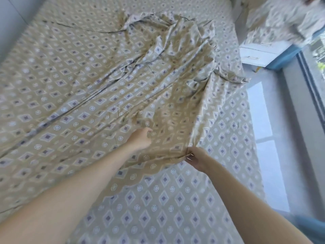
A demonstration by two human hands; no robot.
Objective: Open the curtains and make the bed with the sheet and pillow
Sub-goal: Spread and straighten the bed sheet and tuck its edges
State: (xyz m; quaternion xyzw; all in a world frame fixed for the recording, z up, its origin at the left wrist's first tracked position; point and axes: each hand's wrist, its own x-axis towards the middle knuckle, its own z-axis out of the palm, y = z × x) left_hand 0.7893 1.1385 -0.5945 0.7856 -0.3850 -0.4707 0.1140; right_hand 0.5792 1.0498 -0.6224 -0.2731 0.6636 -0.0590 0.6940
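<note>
A tan sheet [109, 88] with purple diamonds and white rings lies crumpled across the bed [175, 205], bunched high toward the far middle. The bed underneath wears a cover of the same pattern. My left hand [140, 138] grips a fold of the sheet near its lower edge. My right hand [196, 158] pinches the sheet's near corner, pulling the cloth taut between both hands. A pillow [281, 20] in matching fabric lies blurred on top of the nightstand at the upper right.
A white nightstand [258, 53] with two drawers and a blue side stands right of the bed. A window frame [313, 81] runs along the right edge above pale floor [263, 120]. A grey wall [12, 20] borders the bed's left side.
</note>
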